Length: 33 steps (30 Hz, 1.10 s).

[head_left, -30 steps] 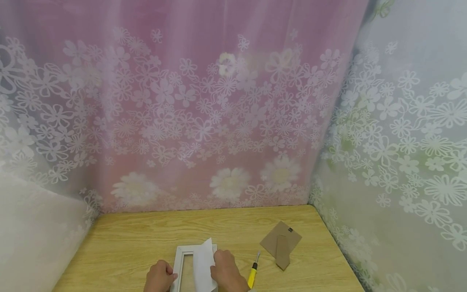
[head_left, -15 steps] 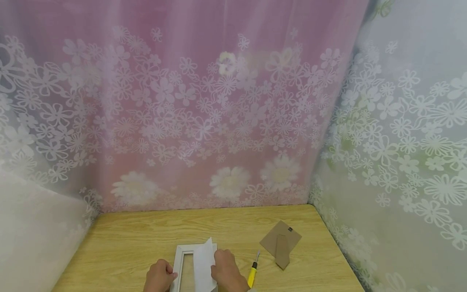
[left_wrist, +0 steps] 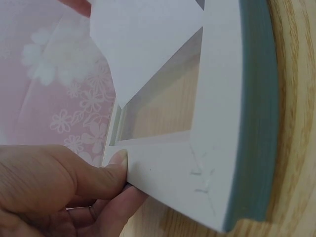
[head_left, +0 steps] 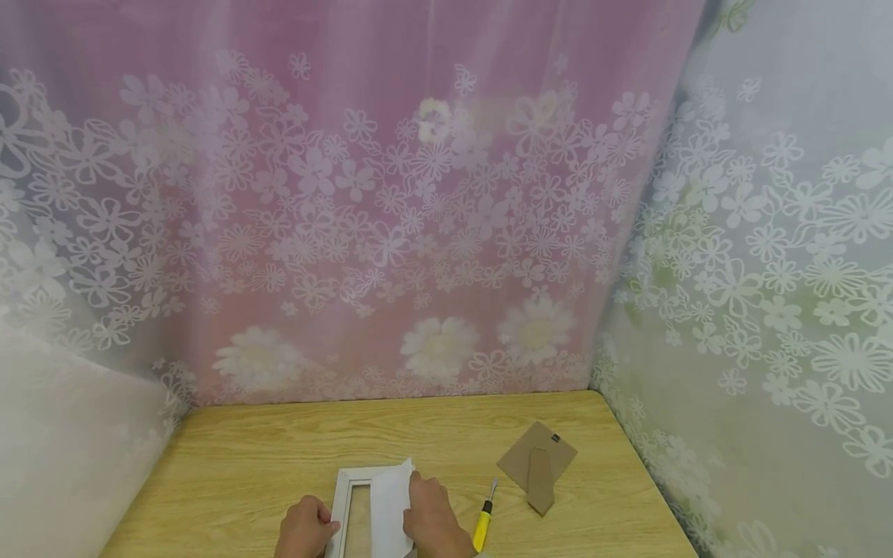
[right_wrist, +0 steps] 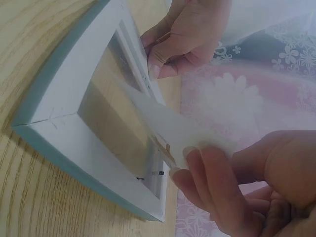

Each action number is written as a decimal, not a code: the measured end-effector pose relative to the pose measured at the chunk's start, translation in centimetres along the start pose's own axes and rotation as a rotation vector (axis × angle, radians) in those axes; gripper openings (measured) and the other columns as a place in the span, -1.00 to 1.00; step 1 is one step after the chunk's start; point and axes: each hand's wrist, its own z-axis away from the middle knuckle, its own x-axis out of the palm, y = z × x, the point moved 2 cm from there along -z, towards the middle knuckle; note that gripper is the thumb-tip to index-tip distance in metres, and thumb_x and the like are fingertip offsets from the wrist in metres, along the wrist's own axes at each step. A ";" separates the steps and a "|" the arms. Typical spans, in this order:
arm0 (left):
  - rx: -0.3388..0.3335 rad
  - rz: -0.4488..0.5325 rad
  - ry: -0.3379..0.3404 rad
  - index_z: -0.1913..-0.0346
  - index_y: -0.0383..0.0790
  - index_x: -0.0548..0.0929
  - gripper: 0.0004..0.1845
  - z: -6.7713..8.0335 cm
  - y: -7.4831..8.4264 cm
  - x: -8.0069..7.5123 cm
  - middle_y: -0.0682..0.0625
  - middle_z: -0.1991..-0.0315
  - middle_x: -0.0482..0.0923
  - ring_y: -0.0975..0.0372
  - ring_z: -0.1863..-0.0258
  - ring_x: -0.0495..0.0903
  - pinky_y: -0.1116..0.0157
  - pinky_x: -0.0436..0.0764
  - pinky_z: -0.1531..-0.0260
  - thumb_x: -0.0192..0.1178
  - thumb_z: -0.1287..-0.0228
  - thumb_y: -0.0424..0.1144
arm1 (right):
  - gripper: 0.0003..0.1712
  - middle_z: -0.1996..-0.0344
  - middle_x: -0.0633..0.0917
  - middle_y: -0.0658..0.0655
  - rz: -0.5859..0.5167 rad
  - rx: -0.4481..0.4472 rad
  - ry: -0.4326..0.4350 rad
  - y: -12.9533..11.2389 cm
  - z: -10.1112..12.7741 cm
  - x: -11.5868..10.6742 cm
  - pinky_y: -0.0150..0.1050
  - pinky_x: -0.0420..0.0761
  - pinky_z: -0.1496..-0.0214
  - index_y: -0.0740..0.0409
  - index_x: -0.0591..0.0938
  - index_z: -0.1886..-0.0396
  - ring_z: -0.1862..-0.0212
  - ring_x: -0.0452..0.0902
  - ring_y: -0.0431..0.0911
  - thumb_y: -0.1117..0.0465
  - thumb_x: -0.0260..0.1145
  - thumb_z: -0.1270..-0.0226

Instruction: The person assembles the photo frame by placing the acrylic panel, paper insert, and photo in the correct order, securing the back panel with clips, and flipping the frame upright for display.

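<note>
A picture frame (head_left: 342, 504) lies back side up at the table's front; its back is white, its outer edge teal in the wrist views (left_wrist: 256, 123). My left hand (head_left: 305, 527) grips the frame's left side, thumb on top and fingers beneath. A sheet of white paper (head_left: 391, 511) slants over the right part of the opening, one edge raised. Fingers and thumb of my right hand (right_wrist: 232, 187) pinch that paper (right_wrist: 168, 123) by its outer edge. Through the bare part of the opening, a clear pane (right_wrist: 118, 128) shows the wood below.
Right of the hands lies a screwdriver (head_left: 483, 527) with a yellow and black handle. Beyond it rests a brown backing board (head_left: 515, 463) with a stand leg (head_left: 540, 484). Flowered curtains (head_left: 391, 232) enclose the wooden table (head_left: 258, 442) at the back and sides.
The paper's raised top corner has shifted slightly right and down toward the frame. Both hands keep nearly the same place and hold.
</note>
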 end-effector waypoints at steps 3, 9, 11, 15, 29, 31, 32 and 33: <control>-0.001 0.003 -0.002 0.44 -0.30 0.52 -0.73 0.0 0.0 0.0 -0.06 0.52 0.49 0.14 0.47 0.48 0.25 0.42 0.43 0.48 -0.09 -0.39 | -0.80 0.57 0.60 0.21 0.010 -0.018 0.011 0.2 0.2 0.0 -0.24 0.54 0.56 0.52 0.59 0.19 0.54 0.51 -0.06 0.53 0.34 -0.18; 0.014 0.000 0.013 0.46 -0.28 0.51 -0.72 0.0 -0.1 0.0 -0.04 0.53 0.48 0.14 0.48 0.47 0.25 0.41 0.44 0.49 -0.06 -0.39 | -0.93 0.77 0.55 0.14 -0.010 -0.039 -0.003 0.2 0.4 0.0 -0.33 0.48 0.71 0.46 0.58 0.48 0.75 0.54 -0.09 0.54 0.30 -0.17; 0.004 0.004 0.011 0.46 -0.28 0.51 -0.72 0.0 0.0 0.1 -0.04 0.53 0.48 0.15 0.47 0.47 0.25 0.41 0.44 0.49 -0.06 -0.38 | -0.91 0.80 0.53 0.14 -0.007 -0.043 -0.007 0.2 0.4 0.1 -0.35 0.44 0.74 0.46 0.58 0.52 0.78 0.53 -0.10 0.54 0.29 -0.16; -0.028 0.012 -0.024 0.42 -0.30 0.51 -0.73 -0.1 0.0 0.1 -0.05 0.51 0.49 0.14 0.47 0.48 0.25 0.43 0.43 0.47 -0.11 -0.39 | -0.87 0.80 0.49 0.12 0.012 -0.044 -0.006 0.1 0.3 0.1 -0.40 0.32 0.74 0.49 0.59 0.55 0.77 0.45 -0.16 0.52 0.30 -0.17; -0.054 -0.002 -0.054 0.41 -0.30 0.53 -0.74 -0.2 0.0 0.1 -0.06 0.49 0.50 0.14 0.44 0.49 0.24 0.46 0.41 0.47 -0.14 -0.39 | -0.85 0.69 0.56 0.15 0.129 -0.053 0.067 0.0 0.4 0.4 -0.26 0.52 0.60 0.44 0.62 0.54 0.62 0.47 -0.10 0.44 0.38 -0.17; -0.057 -0.002 -0.056 0.41 -0.31 0.53 -0.75 -0.3 0.0 0.1 -0.06 0.49 0.50 0.13 0.44 0.50 0.23 0.46 0.40 0.47 -0.14 -0.39 | -0.83 0.67 0.56 0.16 0.131 -0.046 0.076 0.0 0.4 0.4 -0.25 0.53 0.58 0.47 0.63 0.50 0.61 0.46 -0.09 0.42 0.39 -0.21; -0.059 -0.002 -0.058 0.41 -0.31 0.54 -0.75 -0.3 0.1 0.1 -0.07 0.48 0.51 0.13 0.44 0.50 0.23 0.47 0.40 0.47 -0.14 -0.39 | -0.83 0.67 0.56 0.17 0.128 -0.046 0.080 0.0 0.4 0.5 -0.24 0.53 0.58 0.48 0.63 0.49 0.61 0.46 -0.08 0.42 0.39 -0.22; -0.060 -0.001 -0.061 0.40 -0.32 0.54 -0.76 -0.3 0.0 0.0 -0.07 0.48 0.51 0.13 0.43 0.50 0.22 0.47 0.40 0.47 -0.14 -0.39 | -0.83 0.67 0.56 0.18 0.125 -0.049 0.087 0.0 0.4 0.5 -0.23 0.54 0.58 0.49 0.63 0.49 0.62 0.47 -0.08 0.43 0.38 -0.23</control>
